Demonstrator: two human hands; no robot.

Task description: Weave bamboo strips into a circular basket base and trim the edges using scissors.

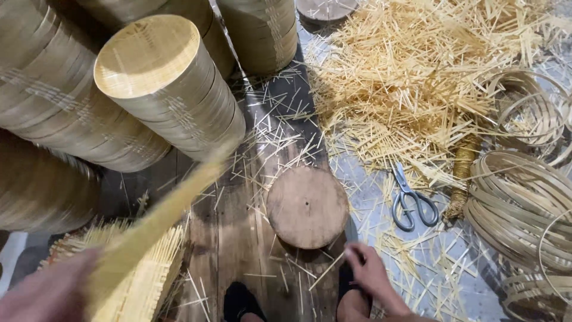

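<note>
Roughly, from left to right:

Left hand (47, 292): blurred at the lower left corner, closed around the near end of a bamboo strip bundle (158, 217); hands well apart from each other.

Bamboo strip bundle: pale yellow, motion-blurred, slanting up and to the right from the left hand toward the stacked drums.

Mat of splints (152, 271): flat, ribbed, pale, lying under the bundle at the lower left, beside the dark floor planks (229, 232).

Stacked bamboo drums (173, 89): round, tall, leaning, filling the upper left; nearest one showing a smooth light top.

Wooden block (307, 207): round, brown, flat-topped, standing on the planks in the middle, thin splints scattered around it.

Feet (241, 301): dark footwear at the bottom edge, just below the block.

Right hand (369, 271): low, right of centre, just below the block's edge, fingers pinched on a thin bamboo splint (328, 270) slanting off to the left.

Heap of cut splints (417, 71): large, straw-coloured, spread across the upper right.

Scissors (411, 200): grey metal, lying on the floor right of the block, handles toward the viewer, blades pointing at the heap.

Twine-wrapped roll (462, 173): brownish, just right of the scissors.

Bamboo hoops (518, 203): coiled rings piled along the right edge, near the roll.
</note>
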